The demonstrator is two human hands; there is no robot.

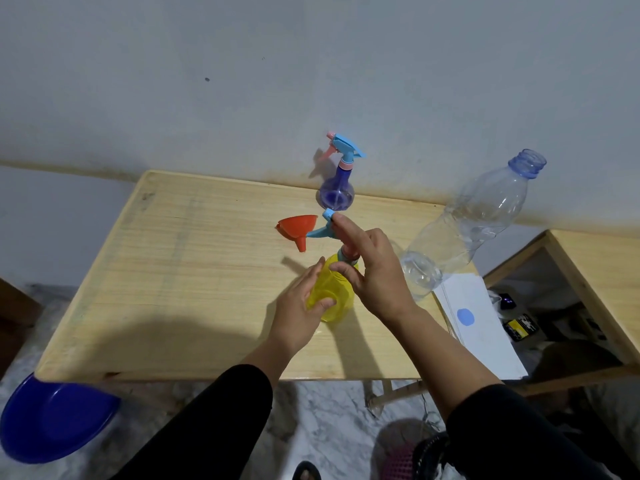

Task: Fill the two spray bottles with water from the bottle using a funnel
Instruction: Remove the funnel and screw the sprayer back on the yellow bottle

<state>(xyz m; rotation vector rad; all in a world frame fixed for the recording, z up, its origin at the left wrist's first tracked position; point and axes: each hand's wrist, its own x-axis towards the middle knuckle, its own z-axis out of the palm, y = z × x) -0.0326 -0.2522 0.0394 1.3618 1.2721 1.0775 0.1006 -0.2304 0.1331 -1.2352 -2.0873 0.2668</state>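
The translucent yellow plastic spray bottle stands upright near the middle of the pale wooden table, and both hands are on it. The left hand wraps its curled fingers round the yellow body from about eight o'clock, while the right hand is closed on the blue trigger head and collar at the bottle's neck, forefinger stretched up along the nozzle. This looks like turning the sprayer head on its thread; whether on or off I cannot tell. To do it well, the left hand should pin the body flat to the table while the right turns the collar squarely, keeping the dip tube straight. At eleven o'clock from the bottle, close by, the small red plastic funnel lies on its side. Beyond it at twelve o'clock stands the purple round-bodied spray bottle, its sprayer fitted. At two o'clock the large clear plastic water bottle stands uncapped, seemingly almost empty.
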